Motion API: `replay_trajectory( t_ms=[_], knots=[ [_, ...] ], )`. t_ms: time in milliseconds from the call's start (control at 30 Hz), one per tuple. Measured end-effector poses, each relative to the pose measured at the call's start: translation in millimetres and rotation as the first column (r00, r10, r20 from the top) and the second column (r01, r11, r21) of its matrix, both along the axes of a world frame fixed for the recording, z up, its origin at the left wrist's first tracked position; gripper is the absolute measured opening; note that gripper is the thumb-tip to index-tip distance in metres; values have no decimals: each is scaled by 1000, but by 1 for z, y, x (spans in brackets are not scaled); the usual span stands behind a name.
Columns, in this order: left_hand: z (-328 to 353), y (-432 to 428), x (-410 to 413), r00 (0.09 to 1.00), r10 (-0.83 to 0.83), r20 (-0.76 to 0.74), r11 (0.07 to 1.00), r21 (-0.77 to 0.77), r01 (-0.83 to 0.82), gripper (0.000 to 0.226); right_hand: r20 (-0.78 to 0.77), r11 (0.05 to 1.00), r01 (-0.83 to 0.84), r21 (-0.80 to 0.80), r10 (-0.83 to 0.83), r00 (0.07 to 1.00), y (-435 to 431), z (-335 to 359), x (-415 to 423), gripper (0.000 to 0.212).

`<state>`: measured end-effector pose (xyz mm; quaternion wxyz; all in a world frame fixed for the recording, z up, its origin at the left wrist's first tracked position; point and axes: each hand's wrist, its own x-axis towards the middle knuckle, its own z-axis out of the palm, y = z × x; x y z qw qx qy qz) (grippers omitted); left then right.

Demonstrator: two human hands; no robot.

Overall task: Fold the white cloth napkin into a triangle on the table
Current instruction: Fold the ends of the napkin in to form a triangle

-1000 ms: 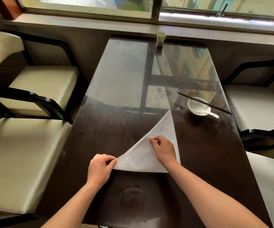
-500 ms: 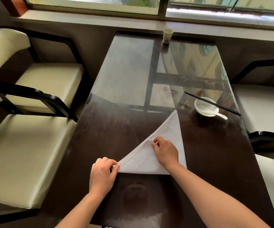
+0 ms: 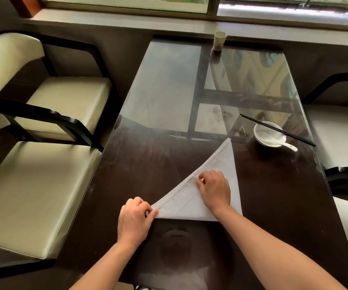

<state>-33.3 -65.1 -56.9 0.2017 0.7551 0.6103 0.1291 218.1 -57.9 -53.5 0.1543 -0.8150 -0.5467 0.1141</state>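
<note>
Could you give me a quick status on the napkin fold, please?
Left hand pinching napkin's near-left corner. Right hand pressing the long edge. Napkin already triangular, flat. Bowl well clear.

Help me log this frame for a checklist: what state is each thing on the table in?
white napkin: folded into a triangle, flat on the table.
left hand: pinching the napkin's near-left corner.
right hand: pressing on the long edge.
bowl: upright, a spoon in it, chopsticks across its rim.
paper cup: upright.

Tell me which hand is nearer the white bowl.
Right. The right hand presses the napkin partway up its long edge, below-left of the bowl; the left hand pinches the near-left corner, farther away.
</note>
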Motion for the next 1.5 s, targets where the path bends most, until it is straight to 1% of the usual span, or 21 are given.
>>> replay_trajectory(
  t_ms=[67, 167, 200, 333, 400, 433, 500, 567, 667, 800, 867, 933, 1033, 1100, 1200, 1233, 1300, 1333, 1367, 1433, 1500],
  knots=[
    [-1, 0, 0, 1000, 6, -3, 1000, -1, -6, 22, -8, 1000, -14, 0, 14, 1000, -2, -1, 1, 12],
    [-3, -2, 0, 1000, 9, 7, 1000, 11, -9, 16, -31, 998, -39, 51, 41, 999, -11, -2, 3, 11],
    [-4, -2, 1, 1000, -8, 0, 1000, 24, 8, 18, -36, 996, -50, 67, 52, 998, -16, -2, 4, 12],
    [-7, -5, 8, 977, -194, -92, 970, 129, 205, 36, -2, 981, -138, 134, 139, 990, -47, -4, 11, 22],
    [-9, -6, 12, 943, -307, -124, 934, 153, 324, 53, 40, 967, -205, 148, 202, 979, -67, -7, 11, 32],
    [-10, -6, 13, 919, -367, -146, 909, 152, 388, 57, 68, 958, -245, 147, 238, 969, -77, -9, 11, 38],
    [-12, -8, 13, 870, -456, -188, 868, 120, 481, 53, 124, 940, -320, 114, 306, 944, -95, -13, 10, 45],
    [-15, -11, 11, 842, -493, -219, 858, 42, 513, 52, 151, 933, -356, 50, 345, 926, -109, -14, 8, 50],
    [-24, -12, 7, 803, -514, -302, 850, -52, 524, 62, 170, 929, -355, -104, 368, 914, -121, -12, 2, 64],
    [-31, -14, 6, 768, -514, -382, 852, -119, 510, 74, 151, 909, -316, -271, 365, 919, -135, -16, 2, 79],
    [-33, -15, 6, 764, -515, -389, 854, -149, 499, 76, 145, 900, -317, -300, 372, 917, -143, -19, 3, 85],
    [-33, -15, 7, 769, -510, -386, 857, -153, 492, 77, 154, 896, -331, -297, 387, 909, -150, -19, 7, 90],
    [-30, -16, 9, 768, -511, -386, 857, -160, 490, 76, 182, 902, -332, -275, 388, 903, -158, -17, 14, 89],
    [-26, -17, 10, 793, -489, -364, 870, -141, 472, 74, 188, 907, -322, -272, 378, 907, -164, -16, 19, 84],
    [-12, -20, 14, 868, -416, -271, 908, -80, 410, 69, 198, 916, -316, -248, 368, 909, -173, -16, 25, 73],
    [-7, -20, 16, 897, -380, -227, 924, -44, 380, 60, 201, 921, -315, -228, 361, 911, -175, -16, 26, 71],
    [-3, -19, 19, 950, -267, -164, 961, 27, 275, 36, 204, 936, -306, -173, 338, 919, -176, -15, 27, 66],
    [1, -16, 21, 972, -192, -136, 980, 22, 197, 31, 201, 944, -297, -145, 322, 925, -176, -14, 28, 64],
    [4, -14, 22, 986, -120, -115, 993, -7, 120, 31, 197, 950, -286, -124, 306, 931, -176, -14, 28, 63],
    [6, -8, 24, 996, -17, -84, 997, -79, 11, 37, 194, 959, -264, -107, 280, 940, -175, -13, 29, 61],
    [7, -1, 24, 997, 78, -15, 987, -140, -79, 41, 194, 961, -252, -109, 270, 943, -175, -11, 29, 61]
  ],
)
